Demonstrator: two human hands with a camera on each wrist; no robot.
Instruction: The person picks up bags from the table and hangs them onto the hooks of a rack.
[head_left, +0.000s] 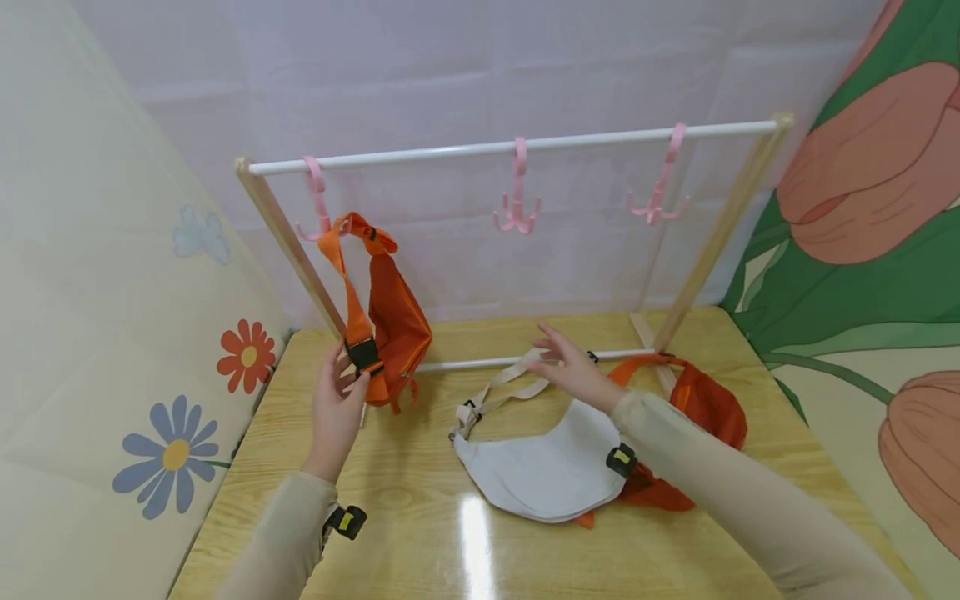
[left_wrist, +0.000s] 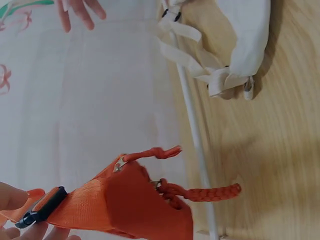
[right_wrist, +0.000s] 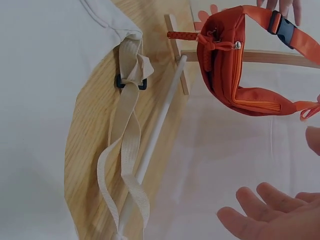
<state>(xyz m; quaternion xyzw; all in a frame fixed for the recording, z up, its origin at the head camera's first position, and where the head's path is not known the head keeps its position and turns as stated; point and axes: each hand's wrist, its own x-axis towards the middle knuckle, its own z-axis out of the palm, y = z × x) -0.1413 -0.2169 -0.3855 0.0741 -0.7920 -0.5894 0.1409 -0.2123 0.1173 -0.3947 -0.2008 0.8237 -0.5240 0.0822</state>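
Observation:
An orange waist bag (head_left: 401, 321) hangs by its strap from the left pink hook (head_left: 318, 200). My left hand (head_left: 339, 408) holds that strap at its black buckle (head_left: 365, 353), with the thumb on one side and fingers on the other. In the left wrist view, the buckle (left_wrist: 47, 206) sits between thumb and fingertips. My right hand (head_left: 573, 368) is held with fingers spread, over the beige strap (head_left: 513, 385) of a white waist bag (head_left: 540, 471); the right wrist view shows this hand (right_wrist: 280, 215) holding nothing. The white bag lies on the table.
A second orange bag (head_left: 708, 404) lies at the right, partly behind my right forearm. The rack's white top bar (head_left: 450, 152) also carries a middle pink hook (head_left: 517, 204) and a right pink hook (head_left: 660, 187). A lower bar (head_left: 472, 364) runs close above the wooden table (head_left: 390, 533).

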